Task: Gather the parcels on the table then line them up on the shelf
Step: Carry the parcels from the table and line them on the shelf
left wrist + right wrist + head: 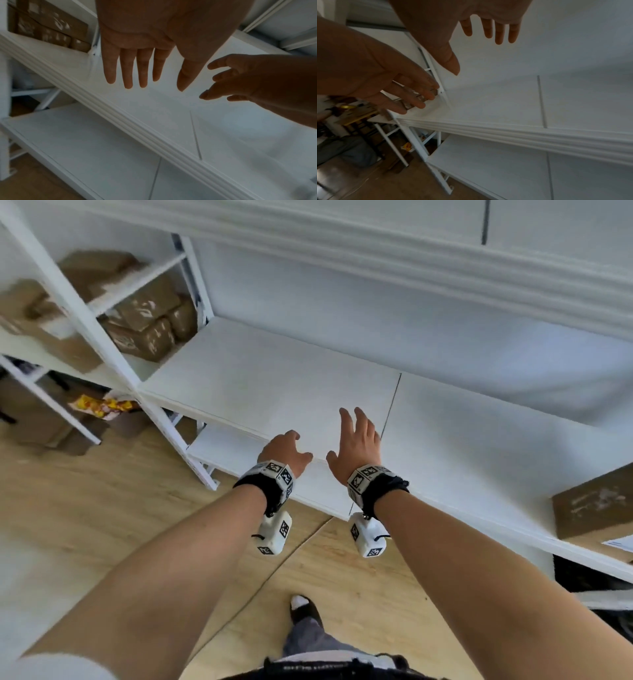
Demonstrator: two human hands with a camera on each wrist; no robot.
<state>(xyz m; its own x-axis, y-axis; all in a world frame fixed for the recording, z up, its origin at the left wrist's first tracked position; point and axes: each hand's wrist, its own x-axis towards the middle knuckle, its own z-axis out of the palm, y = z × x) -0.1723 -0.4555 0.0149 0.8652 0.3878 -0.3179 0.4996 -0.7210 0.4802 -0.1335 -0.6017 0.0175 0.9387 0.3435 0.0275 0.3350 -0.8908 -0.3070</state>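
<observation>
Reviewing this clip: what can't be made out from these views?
- Table: in no view, so parcels left to gather are unknown.
- Right parcel: cut off by the head view's edge, label blurred.
- Left rack parcels: partly behind the rack post, markings smeared.
- Left hand fingertips: head view foreshortens them; contact with shelf is unclear.

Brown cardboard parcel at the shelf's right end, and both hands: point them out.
Brown cardboard parcel (594, 505): head view, top face.
Left hand (283, 449): head view, back.
Right hand (356, 445): head view, back.

matt white shelf, cardboard parcels.
</observation>
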